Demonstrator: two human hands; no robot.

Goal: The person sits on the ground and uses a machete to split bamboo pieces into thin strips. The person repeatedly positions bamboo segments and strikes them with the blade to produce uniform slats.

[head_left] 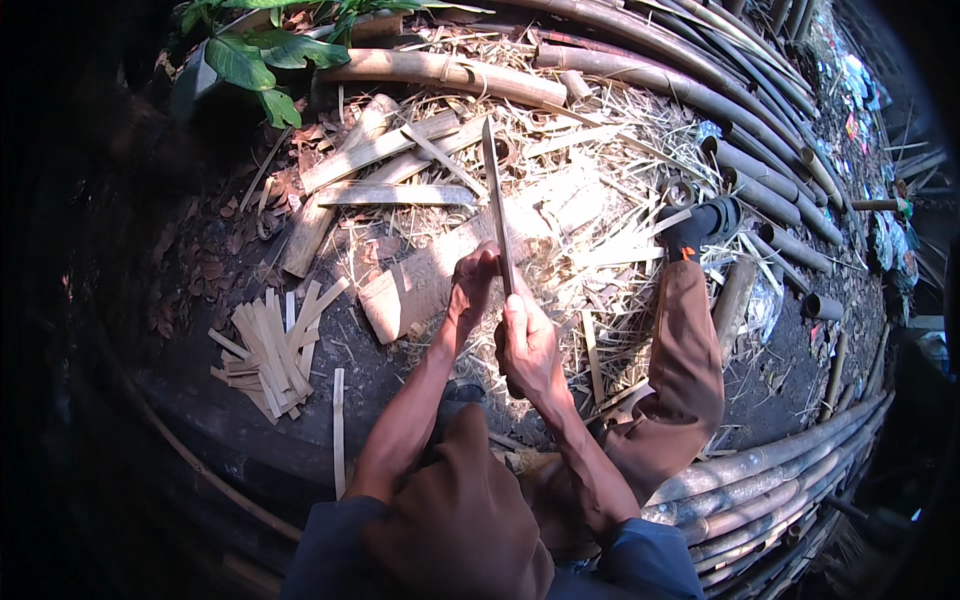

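Observation:
My right hand (pixel 530 340) is wrapped around the handle of a long machete (pixel 497 190), its blade pointing away from me. Beside the lower part of the blade is my left hand (pixel 474 280), fingers closed. Whether it pinches the blade or a thin piece is hidden. Under and beyond the hands lies a thick wooden block (pixel 405 290), partly in bright sun. To the left, a loose pile of split bamboo slats (pixel 270 350) rests on the dirt. One single slat (pixel 339 425) lies nearer to me.
Pale shavings (pixel 620 270) cover the ground around the block. Cut bamboo pieces (pixel 395 194) lie beyond it, with long poles (pixel 680 85) at the far right. More poles (pixel 770 490) are stacked near right. My right leg (pixel 690 350) stretches forward; a leafy plant (pixel 240 60) stands far left.

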